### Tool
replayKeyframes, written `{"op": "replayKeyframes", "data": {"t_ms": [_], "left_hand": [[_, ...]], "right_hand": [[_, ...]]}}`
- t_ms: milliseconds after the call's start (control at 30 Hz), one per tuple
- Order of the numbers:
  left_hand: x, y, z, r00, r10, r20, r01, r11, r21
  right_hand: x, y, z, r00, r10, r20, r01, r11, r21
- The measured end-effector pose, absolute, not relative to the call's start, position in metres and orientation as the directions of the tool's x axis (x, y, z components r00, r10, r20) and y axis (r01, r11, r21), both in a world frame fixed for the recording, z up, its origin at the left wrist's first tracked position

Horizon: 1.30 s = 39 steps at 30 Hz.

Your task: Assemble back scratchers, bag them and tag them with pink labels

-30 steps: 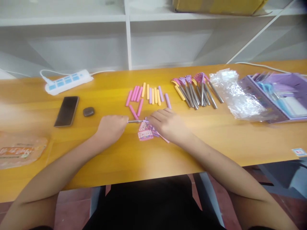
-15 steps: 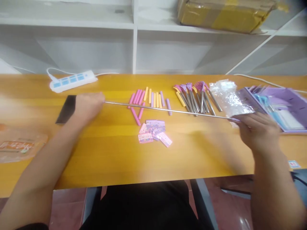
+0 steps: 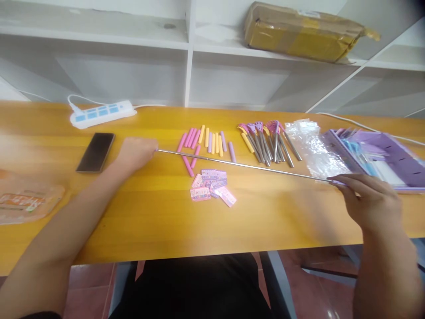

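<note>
A thin silver telescopic back scratcher stretches between my hands above the table, drawn out long. My left hand is closed around its left end, which is hidden in the fist. At the other end, my right hand pinches a purple part, mostly covered by the fingers. Below and behind the rod lie pink, yellow and purple tubes. Small printed cards form a loose pile nearer me. More back scratchers, with coloured claw heads and metal shafts, lie in a bunch to the right.
Clear plastic bags lie beside a purple basket with packets inside. On the left are a phone, a power strip and an orange-printed plastic package. A taped carton sits on the shelf above.
Both hands and the rod have shifted rightward in the view, the right end dipping lower. The phone is now uncovered by my left hand. The camera view has tilted slightly.
</note>
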State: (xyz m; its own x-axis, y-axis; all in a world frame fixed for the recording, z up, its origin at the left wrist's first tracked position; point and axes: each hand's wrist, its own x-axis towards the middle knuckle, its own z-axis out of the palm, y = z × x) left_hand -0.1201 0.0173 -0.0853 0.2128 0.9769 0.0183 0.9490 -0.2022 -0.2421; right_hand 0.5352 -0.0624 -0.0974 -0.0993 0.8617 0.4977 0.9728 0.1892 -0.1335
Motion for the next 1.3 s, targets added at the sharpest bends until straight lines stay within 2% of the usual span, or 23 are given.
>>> {"op": "replayKeyframes", "data": {"t_ms": [200,400,533,767,867,933,1067,1133,1300], "left_hand": [[-0.126,0.016,-0.085,0.174,0.985,-0.004,0.961,-0.171,-0.217],[-0.125,0.015,-0.082,0.18,0.983,-0.028,0.952,-0.181,-0.246],[-0.125,0.014,-0.08,0.189,0.981,-0.032,0.949,-0.191,-0.251],[-0.117,0.016,-0.072,0.224,0.959,-0.174,0.926,-0.265,-0.268],[-0.1,0.008,-0.067,0.236,0.95,-0.206,0.928,-0.283,-0.241],[-0.085,-0.002,-0.063,0.209,0.956,-0.207,0.941,-0.254,-0.225],[-0.059,-0.025,-0.058,0.192,0.965,-0.176,0.951,-0.228,-0.211],[-0.053,-0.033,-0.058,0.2,0.964,-0.173,0.952,-0.233,-0.198],[-0.048,-0.038,-0.061,0.119,0.97,-0.21,0.96,-0.167,-0.226]], "right_hand": [[0.52,-0.057,-0.098,0.048,0.813,0.58,0.982,0.069,-0.178],[0.517,-0.059,-0.098,0.0,0.848,0.531,0.99,0.073,-0.116],[0.516,-0.058,-0.106,0.008,0.836,0.548,0.994,0.051,-0.093],[0.512,-0.056,-0.108,-0.033,0.829,0.559,0.996,0.073,-0.049],[0.485,-0.046,-0.105,-0.125,0.831,0.543,0.987,0.159,-0.016],[0.456,-0.036,-0.102,-0.24,0.803,0.546,0.961,0.276,0.016],[0.372,-0.011,-0.1,-0.445,0.653,0.613,0.858,0.508,0.082],[0.327,-0.002,-0.099,-0.55,0.622,0.557,0.794,0.597,0.117],[0.244,-0.004,-0.104,-0.623,0.496,0.605,0.719,0.667,0.193]]}}
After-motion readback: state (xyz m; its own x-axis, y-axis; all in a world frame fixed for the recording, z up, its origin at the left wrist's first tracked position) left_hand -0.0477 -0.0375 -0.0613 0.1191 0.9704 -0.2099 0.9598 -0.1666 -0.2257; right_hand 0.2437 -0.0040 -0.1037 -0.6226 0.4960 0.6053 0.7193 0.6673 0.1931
